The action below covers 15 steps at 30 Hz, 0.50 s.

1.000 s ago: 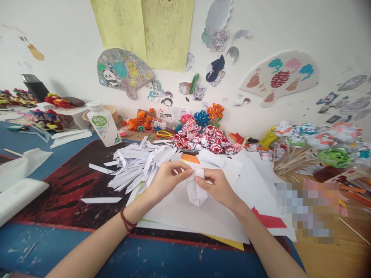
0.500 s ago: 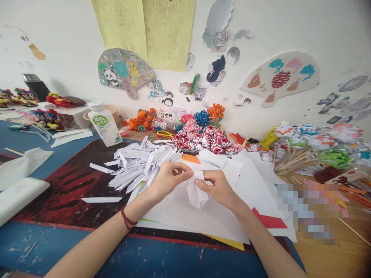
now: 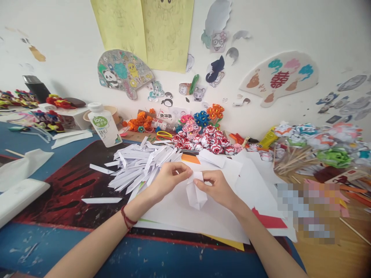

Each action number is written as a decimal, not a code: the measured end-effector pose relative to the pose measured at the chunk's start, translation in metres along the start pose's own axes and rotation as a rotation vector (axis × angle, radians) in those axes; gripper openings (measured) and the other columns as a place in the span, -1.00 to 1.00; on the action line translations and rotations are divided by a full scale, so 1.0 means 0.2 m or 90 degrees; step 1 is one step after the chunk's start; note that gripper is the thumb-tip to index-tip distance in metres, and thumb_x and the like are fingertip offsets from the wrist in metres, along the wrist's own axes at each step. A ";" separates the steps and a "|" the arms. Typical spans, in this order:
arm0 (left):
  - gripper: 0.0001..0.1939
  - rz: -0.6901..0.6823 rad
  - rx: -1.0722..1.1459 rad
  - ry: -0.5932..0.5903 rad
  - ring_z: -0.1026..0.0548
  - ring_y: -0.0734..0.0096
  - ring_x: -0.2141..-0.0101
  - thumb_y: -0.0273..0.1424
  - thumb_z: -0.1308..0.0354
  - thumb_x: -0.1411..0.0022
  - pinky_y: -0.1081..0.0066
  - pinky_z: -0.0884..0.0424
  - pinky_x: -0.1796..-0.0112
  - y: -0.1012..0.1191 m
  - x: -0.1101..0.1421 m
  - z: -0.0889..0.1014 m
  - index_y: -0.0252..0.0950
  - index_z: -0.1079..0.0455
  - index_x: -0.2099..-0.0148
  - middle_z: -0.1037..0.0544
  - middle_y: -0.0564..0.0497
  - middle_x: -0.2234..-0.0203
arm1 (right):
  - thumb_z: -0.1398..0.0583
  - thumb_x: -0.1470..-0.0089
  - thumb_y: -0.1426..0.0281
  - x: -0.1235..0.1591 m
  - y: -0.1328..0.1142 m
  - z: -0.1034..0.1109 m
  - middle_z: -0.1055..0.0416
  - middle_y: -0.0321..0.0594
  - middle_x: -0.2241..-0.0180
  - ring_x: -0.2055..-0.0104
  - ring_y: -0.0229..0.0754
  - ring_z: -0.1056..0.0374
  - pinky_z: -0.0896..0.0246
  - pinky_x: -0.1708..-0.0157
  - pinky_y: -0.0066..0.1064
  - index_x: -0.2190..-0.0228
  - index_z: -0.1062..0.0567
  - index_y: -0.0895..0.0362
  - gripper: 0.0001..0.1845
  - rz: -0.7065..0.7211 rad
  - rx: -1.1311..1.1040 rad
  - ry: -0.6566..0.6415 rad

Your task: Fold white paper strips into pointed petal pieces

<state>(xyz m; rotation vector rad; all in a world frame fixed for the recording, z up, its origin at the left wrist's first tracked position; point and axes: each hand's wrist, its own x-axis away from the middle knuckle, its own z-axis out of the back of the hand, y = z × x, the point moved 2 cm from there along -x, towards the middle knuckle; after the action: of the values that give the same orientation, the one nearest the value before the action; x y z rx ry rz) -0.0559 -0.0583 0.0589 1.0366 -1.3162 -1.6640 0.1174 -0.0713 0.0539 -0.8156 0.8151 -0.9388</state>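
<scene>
Between my two hands is a piece of folded white paper (image 3: 197, 197), its pointed lower end hanging over large white sheets (image 3: 176, 214). My left hand (image 3: 171, 179) pinches its upper left edge between thumb and fingers. With thumb on the front, my right hand (image 3: 214, 183) grips the upper right side. A heap of folded white paper strips (image 3: 139, 164) lies just left of my left hand. One loose folded strip (image 3: 101, 200) rests apart on the dark mat (image 3: 69, 185).
Behind the sheets stand red-and-white paper flowers (image 3: 214, 139) and an orange bunch (image 3: 216, 112). A white bottle (image 3: 104, 125) is at the back left. Wooden sticks (image 3: 295, 162) lie on the right. A white case (image 3: 23, 199) sits at the left edge.
Almost nothing differs. Both hands keep their pinch on the folded paper, which has shifted very slightly left; the view has moved a little.
</scene>
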 end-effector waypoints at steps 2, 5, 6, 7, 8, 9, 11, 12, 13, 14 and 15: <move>-0.74 -0.020 -0.035 0.009 -0.38 0.43 0.39 -0.24 -0.14 -0.19 0.45 -0.27 0.35 0.00 0.00 0.00 -0.36 -0.45 0.37 -0.50 -0.01 0.43 | -0.17 -0.05 0.15 0.00 0.00 0.00 -0.25 -0.29 0.62 0.51 -0.25 -0.15 -0.07 0.50 -0.43 0.65 -0.45 0.18 -0.58 0.002 0.007 0.001; -0.73 -0.043 -0.074 0.024 -0.36 0.46 0.42 -0.25 -0.10 -0.23 0.46 -0.24 0.38 0.01 0.00 -0.01 -0.36 -0.43 0.36 -0.47 0.01 0.47 | -0.16 -0.06 0.16 0.00 0.01 0.00 -0.23 -0.29 0.63 0.51 -0.26 -0.13 -0.06 0.51 -0.43 0.65 -0.45 0.18 -0.58 0.003 0.017 0.018; -0.74 -0.047 -0.080 0.023 -0.35 0.47 0.43 -0.25 -0.10 -0.24 0.46 -0.24 0.40 0.01 0.00 -0.01 -0.36 -0.42 0.36 -0.46 0.02 0.48 | -0.16 -0.06 0.16 -0.01 0.02 0.01 -0.23 -0.29 0.63 0.52 -0.26 -0.13 -0.05 0.51 -0.43 0.65 -0.45 0.18 -0.59 0.003 0.020 0.027; -0.74 -0.051 -0.083 0.020 -0.34 0.48 0.44 -0.25 -0.10 -0.24 0.47 -0.23 0.41 0.01 0.00 -0.01 -0.35 -0.42 0.34 -0.46 0.02 0.48 | -0.17 -0.06 0.16 -0.01 0.02 0.01 -0.24 -0.29 0.62 0.52 -0.26 -0.13 -0.05 0.51 -0.43 0.64 -0.46 0.18 -0.59 0.001 0.021 0.036; -0.76 -0.054 -0.086 0.016 -0.34 0.49 0.44 -0.26 -0.11 -0.23 0.48 -0.22 0.42 0.01 0.00 -0.01 -0.35 -0.43 0.33 -0.46 0.02 0.47 | -0.17 -0.06 0.17 -0.01 0.03 0.01 -0.24 -0.29 0.62 0.52 -0.26 -0.13 -0.05 0.51 -0.43 0.63 -0.47 0.18 -0.60 0.000 0.021 0.044; -0.77 -0.056 -0.091 0.014 -0.35 0.49 0.44 -0.26 -0.12 -0.22 0.49 -0.22 0.43 0.02 0.00 -0.01 -0.35 -0.43 0.32 -0.47 0.02 0.46 | -0.17 -0.06 0.17 -0.01 0.03 0.01 -0.24 -0.29 0.62 0.52 -0.26 -0.13 -0.05 0.51 -0.42 0.62 -0.48 0.18 -0.61 -0.002 0.021 0.051; -0.78 -0.059 -0.105 0.018 -0.36 0.49 0.44 -0.26 -0.15 -0.20 0.49 -0.22 0.45 0.02 0.00 -0.01 -0.35 -0.44 0.30 -0.48 0.01 0.45 | -0.17 -0.06 0.16 -0.01 0.04 0.01 -0.25 -0.29 0.61 0.52 -0.26 -0.13 -0.05 0.51 -0.42 0.60 -0.49 0.18 -0.62 -0.005 0.019 0.059; -0.78 -0.059 -0.114 0.023 -0.36 0.49 0.45 -0.26 -0.15 -0.20 0.49 -0.22 0.45 0.02 0.00 -0.01 -0.34 -0.44 0.30 -0.48 0.01 0.45 | -0.18 -0.05 0.16 -0.01 0.04 0.01 -0.25 -0.29 0.62 0.52 -0.25 -0.14 -0.05 0.52 -0.42 0.60 -0.50 0.18 -0.62 -0.006 0.017 0.060; -0.78 -0.061 -0.123 0.029 -0.36 0.49 0.46 -0.26 -0.16 -0.19 0.49 -0.22 0.45 0.02 0.00 -0.01 -0.34 -0.45 0.30 -0.48 0.02 0.47 | -0.18 -0.05 0.15 -0.01 0.04 0.01 -0.25 -0.29 0.62 0.52 -0.25 -0.14 -0.05 0.52 -0.43 0.60 -0.49 0.18 -0.62 -0.007 0.015 0.060; -0.78 -0.062 -0.131 0.034 -0.36 0.48 0.46 -0.26 -0.16 -0.19 0.49 -0.22 0.46 0.02 0.00 -0.01 -0.33 -0.45 0.30 -0.48 0.02 0.48 | -0.18 -0.05 0.15 -0.01 0.04 0.01 -0.25 -0.29 0.62 0.52 -0.25 -0.14 -0.04 0.52 -0.43 0.60 -0.49 0.18 -0.61 -0.009 0.012 0.058; -0.78 -0.063 -0.137 0.039 -0.36 0.48 0.47 -0.26 -0.16 -0.19 0.49 -0.22 0.46 0.02 0.00 0.00 -0.33 -0.46 0.30 -0.49 0.02 0.48 | -0.18 -0.05 0.15 -0.01 0.03 0.01 -0.25 -0.29 0.62 0.52 -0.25 -0.14 -0.04 0.53 -0.43 0.61 -0.49 0.18 -0.61 -0.011 0.008 0.057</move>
<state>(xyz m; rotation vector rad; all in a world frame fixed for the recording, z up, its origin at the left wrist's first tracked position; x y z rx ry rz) -0.0550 -0.0597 0.0619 1.0284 -1.0347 -1.7896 0.1206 -0.0669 0.0490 -0.7758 0.8798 -0.9996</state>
